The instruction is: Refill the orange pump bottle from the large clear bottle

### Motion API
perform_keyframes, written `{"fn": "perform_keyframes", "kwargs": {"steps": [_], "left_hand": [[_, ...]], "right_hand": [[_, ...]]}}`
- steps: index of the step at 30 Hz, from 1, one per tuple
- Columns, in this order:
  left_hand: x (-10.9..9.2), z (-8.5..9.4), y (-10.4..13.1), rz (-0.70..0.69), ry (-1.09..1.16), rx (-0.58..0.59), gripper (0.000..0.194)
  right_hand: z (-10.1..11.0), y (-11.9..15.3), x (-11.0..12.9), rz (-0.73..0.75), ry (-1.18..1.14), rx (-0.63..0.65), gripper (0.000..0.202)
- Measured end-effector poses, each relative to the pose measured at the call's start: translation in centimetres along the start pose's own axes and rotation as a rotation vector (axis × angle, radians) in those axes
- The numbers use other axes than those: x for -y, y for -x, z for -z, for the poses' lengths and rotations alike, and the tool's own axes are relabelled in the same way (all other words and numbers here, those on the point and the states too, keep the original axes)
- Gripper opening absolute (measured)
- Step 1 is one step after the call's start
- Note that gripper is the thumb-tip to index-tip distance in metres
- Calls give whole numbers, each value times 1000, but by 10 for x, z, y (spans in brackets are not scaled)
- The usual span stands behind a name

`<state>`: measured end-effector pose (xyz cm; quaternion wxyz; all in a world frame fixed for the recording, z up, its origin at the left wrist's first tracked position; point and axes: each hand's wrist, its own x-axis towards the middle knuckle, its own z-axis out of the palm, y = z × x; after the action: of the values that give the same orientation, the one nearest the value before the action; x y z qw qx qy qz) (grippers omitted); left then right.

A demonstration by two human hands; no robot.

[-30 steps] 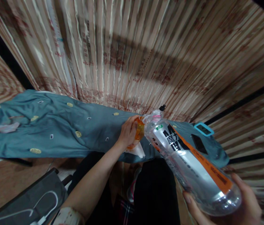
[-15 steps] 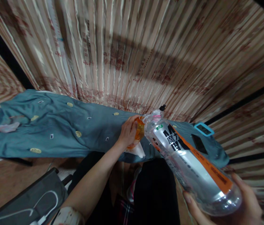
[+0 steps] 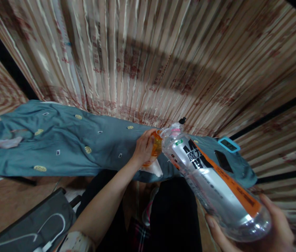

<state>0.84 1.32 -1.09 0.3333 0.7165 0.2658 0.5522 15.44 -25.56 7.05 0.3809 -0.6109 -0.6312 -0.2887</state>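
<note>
My left hand [image 3: 144,147] is wrapped round a container of orange liquid [image 3: 157,145] over the cloth-covered table. My right hand [image 3: 274,224] grips the base of a large clear bottle [image 3: 211,178] with a silver, black and orange label. The bottle is tilted, its neck up and to the left, meeting the top of the orange container. Whether liquid passes between them I cannot tell. A white tissue [image 3: 154,168] lies below my left hand. Behind the bottle's neck shows a small clear bottle top with a black tip [image 3: 181,120].
Blue-green patterned cloth [image 3: 66,140] covers the narrow table. A blue-rimmed digital clock [image 3: 228,144] and a dark phone [image 3: 223,161] lie at its right end. A pinkish cloth [image 3: 9,141] is far left. Striped curtains [image 3: 137,63] hang behind; a grey surface with a white cable [image 3: 40,217] is lower left.
</note>
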Motion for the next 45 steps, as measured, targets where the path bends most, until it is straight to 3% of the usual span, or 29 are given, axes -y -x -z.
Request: {"fn": "perform_keyframes", "kwargs": {"steps": [7,25,33,40,45], "left_hand": [[0,0,0,10,9,-9,51],[0,0,0,8,3,0,48],[-2,1,-1,19,12,7,51],[-1,1,-1,11,14,1,56],[1,1,0,3,10,0,55]], "right_hand": [[-1,-7,5,66,6,-11,104],[0,2,-1,1,0,5,109],[-6,-10,14,46,-13,-69,96],[-1,2,0,1,-8,-16,109],[-1,3,1,-4,-24,-6,107]]}}
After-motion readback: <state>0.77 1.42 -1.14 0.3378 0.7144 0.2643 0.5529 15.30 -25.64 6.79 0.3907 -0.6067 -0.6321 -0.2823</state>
